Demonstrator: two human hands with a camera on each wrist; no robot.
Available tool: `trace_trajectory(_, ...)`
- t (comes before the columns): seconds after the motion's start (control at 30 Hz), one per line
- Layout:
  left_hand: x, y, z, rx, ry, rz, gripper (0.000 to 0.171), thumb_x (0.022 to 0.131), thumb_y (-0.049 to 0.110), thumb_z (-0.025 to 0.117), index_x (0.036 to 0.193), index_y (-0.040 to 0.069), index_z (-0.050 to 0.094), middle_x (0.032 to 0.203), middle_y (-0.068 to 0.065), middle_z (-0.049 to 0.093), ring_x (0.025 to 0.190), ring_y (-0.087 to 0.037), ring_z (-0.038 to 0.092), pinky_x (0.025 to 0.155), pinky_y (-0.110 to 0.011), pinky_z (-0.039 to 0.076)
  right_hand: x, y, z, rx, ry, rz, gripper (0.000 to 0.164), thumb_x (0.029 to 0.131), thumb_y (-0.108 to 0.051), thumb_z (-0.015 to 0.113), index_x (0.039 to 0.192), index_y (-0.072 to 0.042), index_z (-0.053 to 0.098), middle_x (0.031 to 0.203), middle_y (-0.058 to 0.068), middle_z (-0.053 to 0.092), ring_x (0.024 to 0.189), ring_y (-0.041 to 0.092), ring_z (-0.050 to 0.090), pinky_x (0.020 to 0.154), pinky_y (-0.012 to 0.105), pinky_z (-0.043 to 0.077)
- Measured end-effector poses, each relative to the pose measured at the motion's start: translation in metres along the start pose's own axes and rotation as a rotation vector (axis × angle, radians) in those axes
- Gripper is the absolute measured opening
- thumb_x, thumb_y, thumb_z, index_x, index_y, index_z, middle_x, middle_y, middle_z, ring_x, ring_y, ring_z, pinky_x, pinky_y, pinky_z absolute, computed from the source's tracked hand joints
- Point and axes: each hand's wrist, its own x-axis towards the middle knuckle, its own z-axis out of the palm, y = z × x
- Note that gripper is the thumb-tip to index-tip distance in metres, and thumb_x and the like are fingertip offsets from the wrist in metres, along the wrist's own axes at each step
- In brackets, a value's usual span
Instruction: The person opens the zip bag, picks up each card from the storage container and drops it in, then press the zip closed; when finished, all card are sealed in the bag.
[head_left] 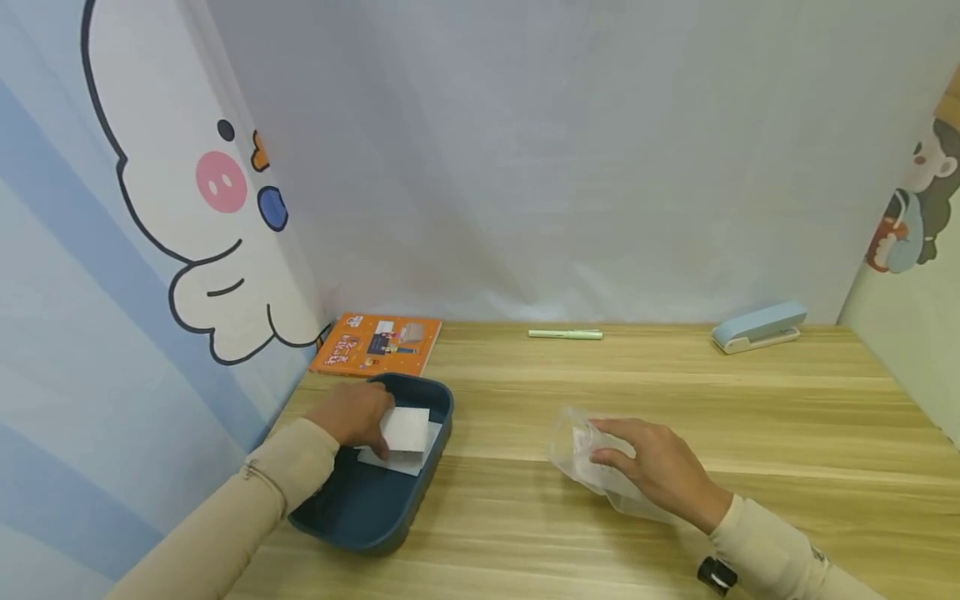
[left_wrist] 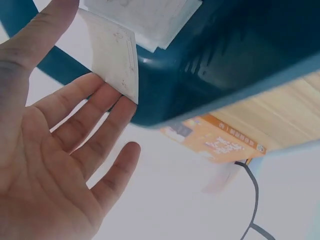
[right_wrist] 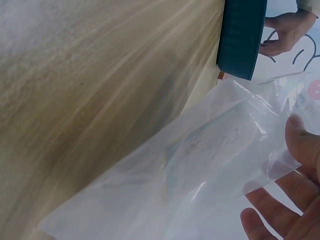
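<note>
The left grip (head_left: 352,414), part-closed, pinches white cards (head_left: 408,429) inside the left box (head_left: 348,510); a loose pinch could fan them. The right grip (head_left: 667,468), lightly curled, holds the right-hand bag (head_left: 596,473), whose slick film could slip.

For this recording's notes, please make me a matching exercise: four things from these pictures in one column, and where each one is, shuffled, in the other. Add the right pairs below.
Things
1. Clear plastic bag
2. Pen
3. Stapler
4. White paper stack

Places
a. At the far right of the table
b. In the left grip, at the dark blue bin
c. In the right grip
d. Near the middle of the table's far edge

Right pairs: 1-c, 2-d, 3-a, 4-b
</note>
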Motion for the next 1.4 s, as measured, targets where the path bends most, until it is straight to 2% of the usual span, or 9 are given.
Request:
trace_trajectory(0.2,-0.006,-0.006,-0.006,-0.008,0.024,-0.026,0.066,0.067,0.040,0.093,0.119,0.007,0.070,0.102,-0.005,0.065,0.084,-0.019,0.059,0.076,-0.042,0.052,-0.001,-0.001,0.000,0.000,-0.004,0.008,0.043,0.085,-0.023,0.079,0.123,-0.006,0.072,0.115,0.011,0.072,0.101,0.029,0.070,0.080,0.046,0.056)
trace_trajectory(0.43,-0.014,-0.011,-0.016,-0.074,0.077,-0.011,0.065,0.064,0.033,0.096,0.116,0.004,0.070,0.105,-0.008,0.061,0.088,-0.023,0.057,0.076,-0.042,0.052,-0.001,-0.003,0.000,-0.006,-0.005,0.014,0.044,0.084,-0.024,0.080,0.124,-0.007,0.072,0.115,0.011,0.072,0.102,0.030,0.070,0.080,0.046,0.056)
trace_trajectory(0.63,-0.018,-0.009,-0.028,-0.094,0.069,-0.043,0.068,0.066,0.037,0.094,0.120,0.004,0.070,0.110,-0.010,0.058,0.086,-0.023,0.056,0.074,-0.048,0.051,-0.001,-0.001,0.001,-0.018,-0.006,0.008,0.044,0.084,-0.025,0.080,0.123,-0.006,0.072,0.115,0.010,0.073,0.101,0.029,0.070,0.079,0.046,0.056)
trace_trajectory(0.8,-0.019,-0.004,-0.035,-0.084,0.089,-0.026,0.073,0.068,0.042,0.092,0.125,0.003,0.068,0.129,-0.017,0.058,0.101,-0.028,0.059,0.080,-0.053,0.052,-0.002,0.000,0.003,-0.020,-0.010,0.015,0.044,0.084,-0.025,0.079,0.124,-0.007,0.072,0.115,0.010,0.072,0.102,0.029,0.070,0.081,0.046,0.056)
trace_trajectory(0.9,-0.021,0.002,-0.041,-0.076,0.121,-0.004,0.074,0.069,0.043,0.091,0.126,0.002,0.067,0.133,-0.018,0.057,0.107,-0.030,0.059,0.084,-0.050,0.052,-0.001,0.000,0.003,-0.019,-0.009,0.018,0.044,0.084,-0.025,0.079,0.124,-0.007,0.072,0.115,0.010,0.072,0.102,0.029,0.070,0.080,0.046,0.056)
trace_trajectory(1.0,-0.022,0.012,-0.047,-0.077,0.161,0.025,0.072,0.069,0.041,0.092,0.123,0.002,0.067,0.124,-0.014,0.060,0.101,-0.027,0.059,0.082,-0.044,0.052,-0.001,0.000,0.003,-0.018,-0.006,0.012,0.043,0.084,-0.025,0.079,0.123,-0.006,0.072,0.115,0.011,0.072,0.101,0.029,0.070,0.079,0.046,0.056)
trace_trajectory(1.17,-0.021,0.032,-0.052,-0.067,0.200,0.089,0.066,0.068,0.041,0.093,0.118,0.003,0.069,0.107,-0.007,0.060,0.086,-0.021,0.057,0.069,-0.036,0.051,0.000,0.000,0.003,-0.023,0.000,-0.002,0.043,0.084,-0.023,0.080,0.122,-0.005,0.072,0.114,0.012,0.072,0.099,0.029,0.071,0.078,0.045,0.057)
trace_trajectory(1.3,-0.018,0.045,-0.054,-0.068,0.208,0.116,0.063,0.069,0.041,0.092,0.116,0.005,0.070,0.104,-0.005,0.059,0.084,-0.019,0.056,0.066,-0.034,0.051,0.000,-0.001,0.003,-0.027,-0.003,0.006,0.044,0.084,-0.024,0.080,0.123,-0.006,0.072,0.114,0.012,0.072,0.100,0.030,0.070,0.077,0.046,0.056)
trace_trajectory(1.4,-0.015,0.053,-0.054,-0.035,0.222,0.128,0.062,0.068,0.044,0.092,0.113,0.006,0.072,0.101,-0.004,0.058,0.082,-0.018,0.054,0.063,-0.034,0.050,0.001,-0.001,0.004,-0.022,-0.005,0.002,0.045,0.084,-0.024,0.080,0.124,-0.005,0.071,0.115,0.012,0.072,0.100,0.030,0.070,0.078,0.046,0.056)
